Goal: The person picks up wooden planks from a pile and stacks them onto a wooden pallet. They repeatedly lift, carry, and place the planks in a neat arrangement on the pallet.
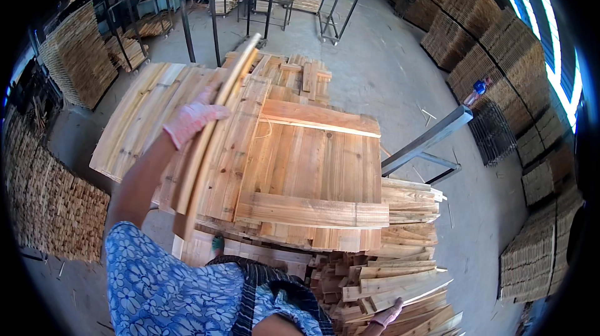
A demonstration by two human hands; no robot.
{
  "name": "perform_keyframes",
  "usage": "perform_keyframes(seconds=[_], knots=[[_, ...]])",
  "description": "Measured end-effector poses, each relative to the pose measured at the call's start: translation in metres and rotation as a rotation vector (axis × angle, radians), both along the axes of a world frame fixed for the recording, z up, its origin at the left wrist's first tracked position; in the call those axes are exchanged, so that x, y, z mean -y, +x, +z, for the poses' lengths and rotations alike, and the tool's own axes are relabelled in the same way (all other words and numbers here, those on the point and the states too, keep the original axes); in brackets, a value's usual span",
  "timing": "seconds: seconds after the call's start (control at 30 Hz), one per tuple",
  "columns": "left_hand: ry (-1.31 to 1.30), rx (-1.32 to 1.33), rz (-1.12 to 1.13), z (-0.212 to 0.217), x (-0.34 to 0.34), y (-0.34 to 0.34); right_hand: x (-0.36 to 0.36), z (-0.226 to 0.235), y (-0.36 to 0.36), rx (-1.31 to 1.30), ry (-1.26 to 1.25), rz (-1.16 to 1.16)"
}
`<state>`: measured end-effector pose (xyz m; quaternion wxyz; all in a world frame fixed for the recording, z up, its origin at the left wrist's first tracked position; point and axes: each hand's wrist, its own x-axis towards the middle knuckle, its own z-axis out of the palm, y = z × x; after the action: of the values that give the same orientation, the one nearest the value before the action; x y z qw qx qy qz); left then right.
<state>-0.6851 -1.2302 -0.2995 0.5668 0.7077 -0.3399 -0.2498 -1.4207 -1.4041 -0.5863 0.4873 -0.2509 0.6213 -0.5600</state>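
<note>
My left hand (195, 122), in a white and pink glove, is wrapped round a few long wooden planks (212, 126) held together on edge. They slant over the left part of a stack of boards (294, 161). My right hand (389, 313), also gloved, reaches down at the lower right. Its fingers are closed at the edge of a pale wooden board (412, 288), which lies on top of a loose pile of boards (400, 234). Part of that hand's grip is hidden. Two boards lie crosswise on the stack, an upper one (319, 117) and a lower one (312, 211).
Just right of the stack stands a grey metal post frame (425, 139). More metal frames (340, 8) stand at the back. Tall wood stacks line the left (78, 55) and right (500, 55). A person in blue (479, 87) is at the far right.
</note>
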Motion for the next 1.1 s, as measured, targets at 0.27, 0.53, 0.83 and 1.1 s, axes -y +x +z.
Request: perform_keyframes(seconds=[0.27, 0.53, 0.83, 1.1], knots=[[1.067, 0.770, 0.435, -0.061, -0.139, 0.112, -0.055, 0.131, 0.119, -0.159, -0.191, 0.385], [1.064, 0.589, 0.406, -0.069, -0.132, 0.102, -0.010, 0.232, 0.345, -1.036, -0.227, 0.900], [0.975, 0.586, 0.421, -0.083, -0.153, 0.112, 0.001, 0.243, 0.479, -1.613, -0.164, 1.253], [-0.330, -0.148, 0.489, -0.020, -0.255, 0.059, 0.035, 0.199, 0.483, -1.429, -0.294, 1.176]])
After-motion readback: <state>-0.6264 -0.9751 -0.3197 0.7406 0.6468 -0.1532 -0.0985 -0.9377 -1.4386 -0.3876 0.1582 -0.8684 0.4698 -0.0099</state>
